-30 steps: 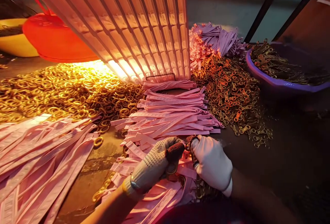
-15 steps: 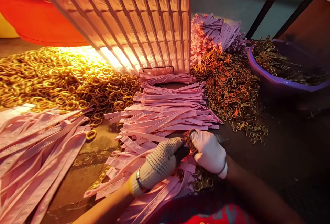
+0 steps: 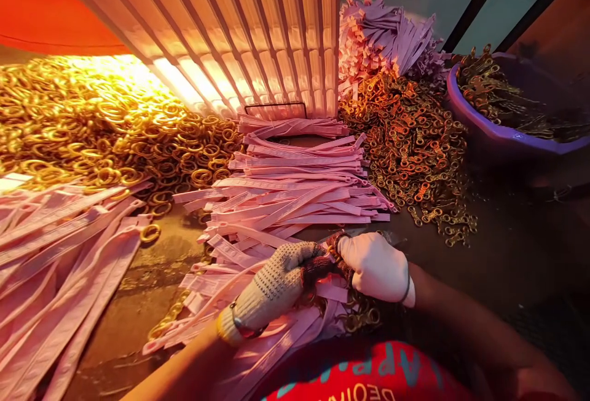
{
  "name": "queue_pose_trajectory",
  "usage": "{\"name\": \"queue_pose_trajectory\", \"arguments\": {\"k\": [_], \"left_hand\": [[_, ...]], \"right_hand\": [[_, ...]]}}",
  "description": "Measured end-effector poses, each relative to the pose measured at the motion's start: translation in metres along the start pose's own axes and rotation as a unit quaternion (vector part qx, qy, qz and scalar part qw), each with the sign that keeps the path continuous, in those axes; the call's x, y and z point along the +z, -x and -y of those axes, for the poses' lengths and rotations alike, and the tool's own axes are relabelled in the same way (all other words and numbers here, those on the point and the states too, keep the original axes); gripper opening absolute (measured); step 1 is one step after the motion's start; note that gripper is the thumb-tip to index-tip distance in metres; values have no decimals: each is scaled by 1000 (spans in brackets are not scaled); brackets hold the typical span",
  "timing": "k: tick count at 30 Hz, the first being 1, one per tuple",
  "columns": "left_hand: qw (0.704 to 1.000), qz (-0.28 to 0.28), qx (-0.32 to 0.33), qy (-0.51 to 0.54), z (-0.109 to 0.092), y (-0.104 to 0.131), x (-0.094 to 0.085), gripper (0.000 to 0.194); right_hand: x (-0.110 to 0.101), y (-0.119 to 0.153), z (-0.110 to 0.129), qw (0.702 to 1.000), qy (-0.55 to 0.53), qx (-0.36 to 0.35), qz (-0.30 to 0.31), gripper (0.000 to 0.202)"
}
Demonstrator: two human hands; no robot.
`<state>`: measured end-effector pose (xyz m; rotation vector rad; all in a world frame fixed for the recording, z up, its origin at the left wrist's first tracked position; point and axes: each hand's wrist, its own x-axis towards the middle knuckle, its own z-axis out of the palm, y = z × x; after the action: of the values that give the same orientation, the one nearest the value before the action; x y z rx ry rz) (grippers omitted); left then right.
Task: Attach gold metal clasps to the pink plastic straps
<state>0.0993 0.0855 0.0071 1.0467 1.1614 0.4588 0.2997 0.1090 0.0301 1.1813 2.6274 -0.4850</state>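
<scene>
My left hand, in a pale glove with dark dots, is closed, its dark fingertips pinched together. My right hand, in a white glove with dark fingertips, is curled into a grip against it. A small brass-coloured fitting shows between the fingertips, mostly hidden. Just beneath my fingers a short pink strap sticks out; its far end is covered. More pink straps lie crosswise in rows beyond my hands and under my left wrist. Several brass clasps sit close below my right hand.
Gold rings are heaped at the left, brass clasps at the right. A purple basin holds more metal pieces. Long pink straps spread at the left front. A ribbed panel stands behind; a strap pile rises beside it.
My view has tilted down slightly, bringing more of the red shirt into sight. Both hands stay together, with fingers shifted a little and more brass showing between them.
</scene>
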Motion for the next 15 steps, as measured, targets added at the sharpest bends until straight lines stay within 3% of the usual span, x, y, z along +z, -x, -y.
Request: {"name": "queue_pose_trajectory", "arguments": {"k": [6,11,15], "left_hand": [[1000,24,5,8,-1,1,3,39],[1000,31,1,-2,1,-2,3,31],[999,39,-14,-22,4,2,-8,33]], "right_hand": [[7,1,5,995,51,-76,45,34],[16,4,7,989,106,-107,-10,25],[15,16,15,986,116,-114,-26,22]]}}
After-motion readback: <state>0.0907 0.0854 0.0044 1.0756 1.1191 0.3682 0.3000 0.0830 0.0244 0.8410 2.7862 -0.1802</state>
